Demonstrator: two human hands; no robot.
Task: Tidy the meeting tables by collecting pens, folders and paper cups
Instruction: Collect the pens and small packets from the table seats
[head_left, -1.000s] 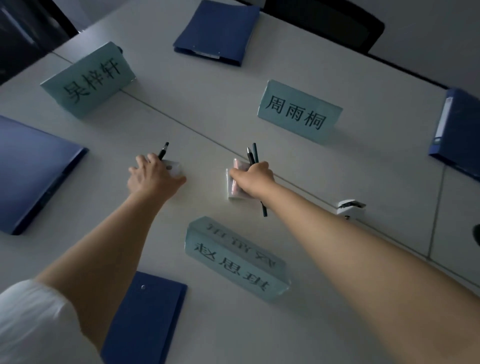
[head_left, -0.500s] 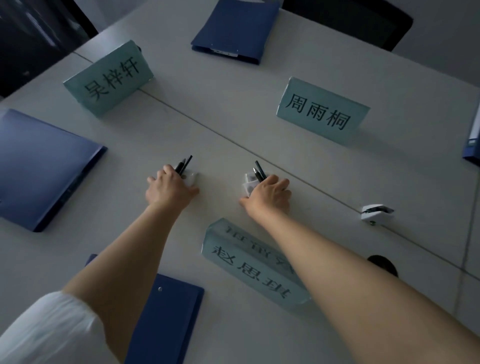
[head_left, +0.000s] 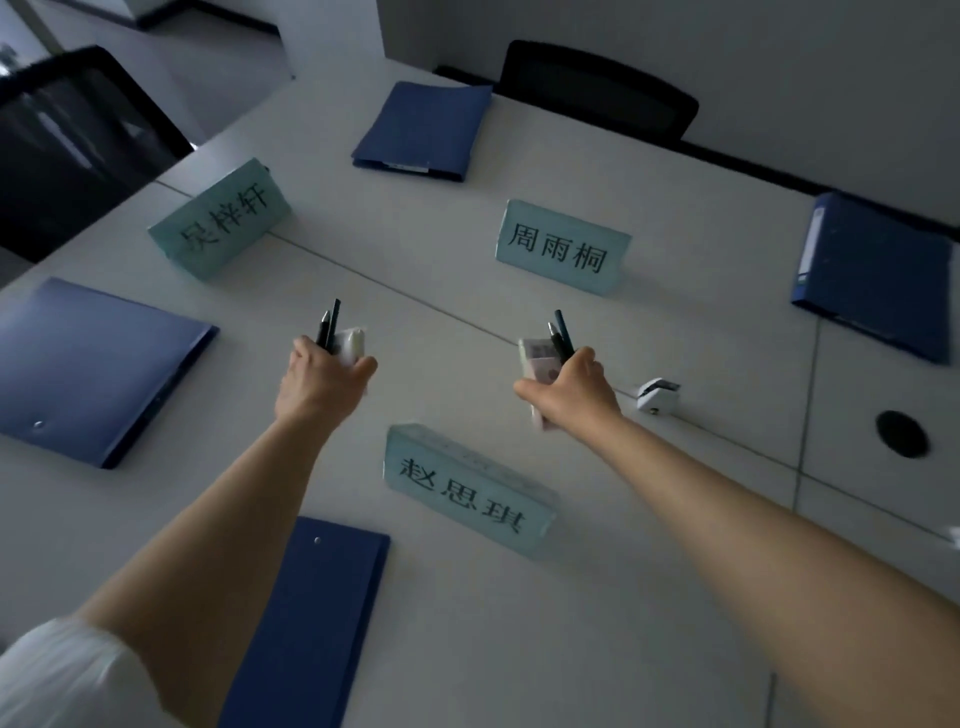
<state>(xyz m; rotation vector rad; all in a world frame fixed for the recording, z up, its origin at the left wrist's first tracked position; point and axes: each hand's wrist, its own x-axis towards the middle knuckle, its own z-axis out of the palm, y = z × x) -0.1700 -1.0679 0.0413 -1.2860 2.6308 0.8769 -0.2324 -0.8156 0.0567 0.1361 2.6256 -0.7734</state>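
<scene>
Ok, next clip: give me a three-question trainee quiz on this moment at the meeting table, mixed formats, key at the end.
1. True or false: the left hand grips pens together with a pale cup-like item.
2. How many blue folders lie on the table?
A) two B) four C) six
3. Fill in: the right hand holds dark pens and a crumpled pale item, just beyond the nearest ____ sign.

Key
1. True.
2. B: the left folder, near folder, far folder and right folder.
3. Name.
</scene>
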